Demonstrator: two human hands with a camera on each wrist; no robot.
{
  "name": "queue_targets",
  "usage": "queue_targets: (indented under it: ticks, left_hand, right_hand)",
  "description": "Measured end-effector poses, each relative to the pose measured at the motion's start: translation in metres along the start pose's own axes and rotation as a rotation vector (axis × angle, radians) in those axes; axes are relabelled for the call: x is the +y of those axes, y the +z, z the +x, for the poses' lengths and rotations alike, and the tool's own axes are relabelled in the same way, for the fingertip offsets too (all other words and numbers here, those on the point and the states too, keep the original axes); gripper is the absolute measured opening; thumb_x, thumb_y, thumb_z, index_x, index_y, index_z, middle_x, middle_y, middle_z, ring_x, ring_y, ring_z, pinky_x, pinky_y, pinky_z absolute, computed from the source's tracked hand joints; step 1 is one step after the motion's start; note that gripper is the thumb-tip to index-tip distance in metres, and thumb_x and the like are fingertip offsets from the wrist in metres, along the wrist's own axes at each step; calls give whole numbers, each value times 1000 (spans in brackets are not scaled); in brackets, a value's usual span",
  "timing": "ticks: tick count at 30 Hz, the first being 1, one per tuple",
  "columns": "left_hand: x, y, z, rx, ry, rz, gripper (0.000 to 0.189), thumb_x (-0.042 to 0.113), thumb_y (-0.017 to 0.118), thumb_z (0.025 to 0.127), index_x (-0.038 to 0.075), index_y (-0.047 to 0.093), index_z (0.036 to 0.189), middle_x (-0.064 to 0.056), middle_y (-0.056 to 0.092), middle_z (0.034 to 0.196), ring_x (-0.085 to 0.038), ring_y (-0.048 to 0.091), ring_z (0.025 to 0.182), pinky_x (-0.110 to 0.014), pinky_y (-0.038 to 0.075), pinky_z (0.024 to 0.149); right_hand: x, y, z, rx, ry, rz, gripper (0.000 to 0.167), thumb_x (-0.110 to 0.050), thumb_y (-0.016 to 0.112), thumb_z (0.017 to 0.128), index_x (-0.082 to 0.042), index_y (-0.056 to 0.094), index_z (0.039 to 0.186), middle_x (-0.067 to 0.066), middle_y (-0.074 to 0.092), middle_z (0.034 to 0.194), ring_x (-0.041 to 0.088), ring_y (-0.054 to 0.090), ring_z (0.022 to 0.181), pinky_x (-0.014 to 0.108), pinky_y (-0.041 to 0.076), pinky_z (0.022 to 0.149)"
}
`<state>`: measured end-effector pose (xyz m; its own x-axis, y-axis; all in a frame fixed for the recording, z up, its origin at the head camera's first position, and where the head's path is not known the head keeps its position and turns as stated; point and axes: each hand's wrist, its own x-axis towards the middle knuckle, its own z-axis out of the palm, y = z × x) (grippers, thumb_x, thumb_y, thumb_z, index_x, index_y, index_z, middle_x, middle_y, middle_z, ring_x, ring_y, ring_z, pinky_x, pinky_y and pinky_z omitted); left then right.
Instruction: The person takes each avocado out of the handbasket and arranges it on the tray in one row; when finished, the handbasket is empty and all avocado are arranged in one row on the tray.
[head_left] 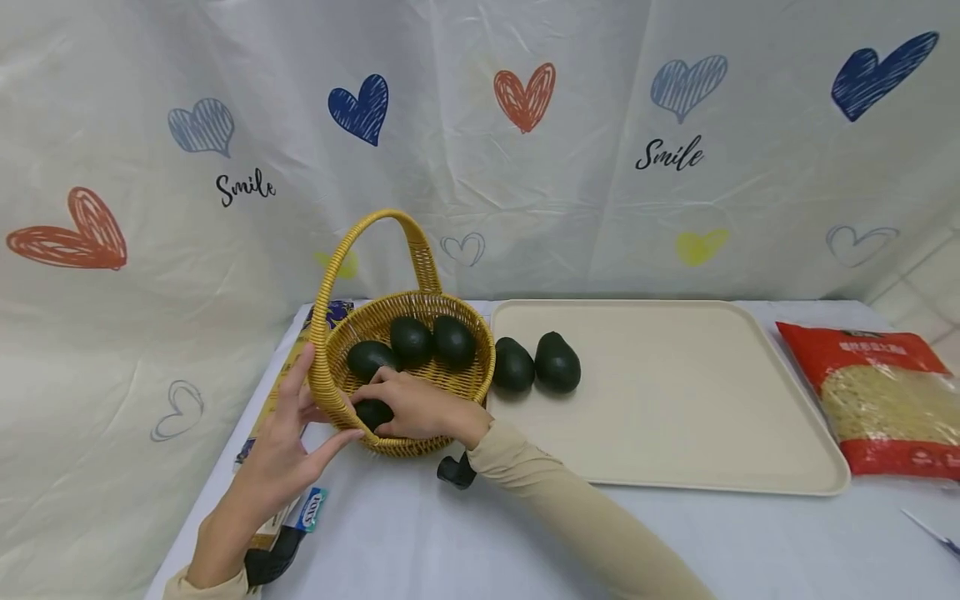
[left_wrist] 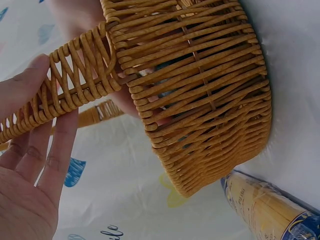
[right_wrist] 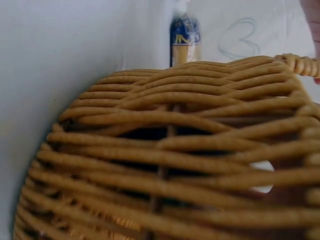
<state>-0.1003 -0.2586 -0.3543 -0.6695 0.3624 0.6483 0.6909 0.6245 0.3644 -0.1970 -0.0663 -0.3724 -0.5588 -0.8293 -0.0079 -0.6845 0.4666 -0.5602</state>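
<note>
Thumb and fingers of the left hand (head_left: 277, 458), left of centre in the frame, pinch the handle (head_left: 320, 329) of a wicker basket (head_left: 408, 447) near its base, a yellow-and-blue packet (head_left: 279, 387) lying just behind. Inside the basket, the right hand (head_left: 412, 407) has its fingers curled round one dark avocado (head_left: 372, 414) near the lower-left rim; three more avocados (head_left: 411, 340) sit towards the back. Beside the basket, at the centre, two avocados (head_left: 557, 363) lie at the left end of a cream tray (head_left: 690, 392). Things look partway along: four in, two out, though the direction cannot be told. Far right lies a red bag (head_left: 885, 400).
</note>
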Motion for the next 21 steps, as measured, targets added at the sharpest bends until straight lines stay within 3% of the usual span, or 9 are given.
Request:
queue_targets:
  ticks: [5, 10, 17, 21]
  left_hand:
    - [0, -2, -1, -6, -9, 2, 96, 52, 57, 99, -4, 12, 162, -25, 72, 110, -28, 72, 84, -11, 56, 81]
    - [2, 0, 0, -18, -30, 4, 98, 55, 56, 97, -1, 11, 163, -23, 73, 111, -26, 72, 82, -10, 55, 81]
    - [3, 2, 0, -8, -18, 5, 97, 57, 54, 99, -2, 12, 163, -17, 74, 102, -23, 72, 77, -10, 55, 78]
    - [3, 2, -3, 8, -31, 33, 99, 62, 52, 98, -2, 13, 163, -18, 75, 100, -21, 71, 74, -10, 55, 76]
  right_hand:
    - [-2, -1, 2, 13, 50, -24, 50, -19, 82, 93, -24, 65, 141, 5, 61, 127, 13, 58, 109, 26, 53, 93]
    - [-1, -22, -17, 119, 101, -61, 51, -31, 82, 94, -29, 63, 140, 6, 60, 125, 17, 62, 105, 36, 56, 86]
    - [6, -85, -79, 351, 99, 52, 52, -29, 80, 94, -26, 60, 142, 11, 56, 133, 29, 60, 116, 51, 55, 97]
    - [25, -115, -124, 464, 172, 74, 56, -25, 80, 93, -19, 60, 145, 12, 57, 141, 33, 56, 126, 57, 50, 105]
